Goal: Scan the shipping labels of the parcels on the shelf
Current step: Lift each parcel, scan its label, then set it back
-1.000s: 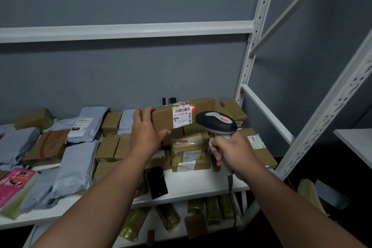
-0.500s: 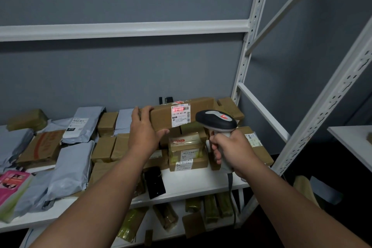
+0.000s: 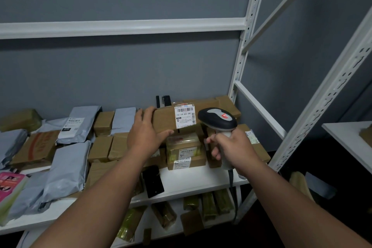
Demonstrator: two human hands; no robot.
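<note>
My left hand [image 3: 145, 133] grips the left end of a long brown cardboard parcel [image 3: 164, 119], holding it on edge above the stacked boxes. Its white shipping label [image 3: 184, 116] with a barcode faces me. My right hand [image 3: 231, 147] grips the handle of a black and grey barcode scanner [image 3: 218, 119], whose head points at the label from just to the right. No red light shows on the label. Below lies a small taped box [image 3: 186, 151] with its own labels.
The white shelf [image 3: 201, 179] carries several brown boxes [image 3: 100, 148] and grey mailer bags [image 3: 68, 167], plus a pink packet [image 3: 10, 186] at far left and a black item [image 3: 153, 181] near the front. White slotted uprights [image 3: 244, 46] rise at the right. More parcels lie on the lower shelf [image 3: 165, 217].
The red scan light that moved onto the barcode has gone out. Both hands and the parcel stay almost where they were.
</note>
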